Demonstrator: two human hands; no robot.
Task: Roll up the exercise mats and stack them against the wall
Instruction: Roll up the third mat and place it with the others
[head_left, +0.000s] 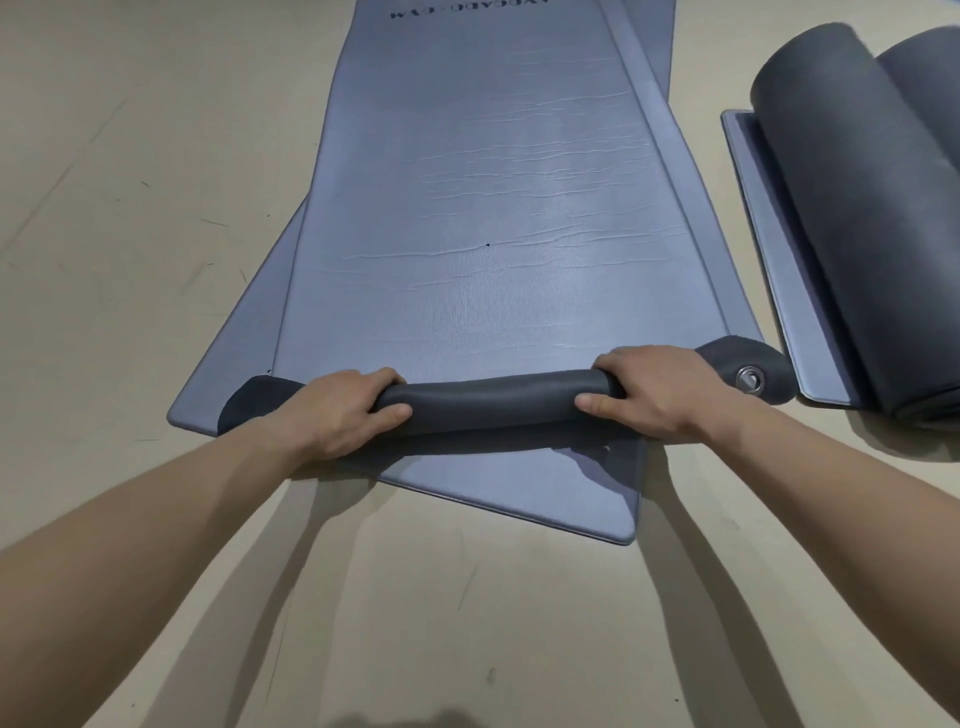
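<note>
A blue-grey exercise mat (478, 197) lies flat on the floor, stretching away from me, with black lettering at its far end. Its near end is curled into a thin dark-grey roll (493, 402) with a metal eyelet (749, 378) at the right tip. My left hand (345, 410) grips the roll near its left end. My right hand (649, 389) grips it near the right end. Beneath this mat a second blue-grey mat (545, 493) lies flat at an angle, its corner sticking out toward me.
At the right, a thick dark-grey rolled mat (852, 208) rests on a flat mat (769, 234), with another roll (930, 73) behind it. Beige floor (130, 208) with scuff marks surrounds the mats on the left and in front of me.
</note>
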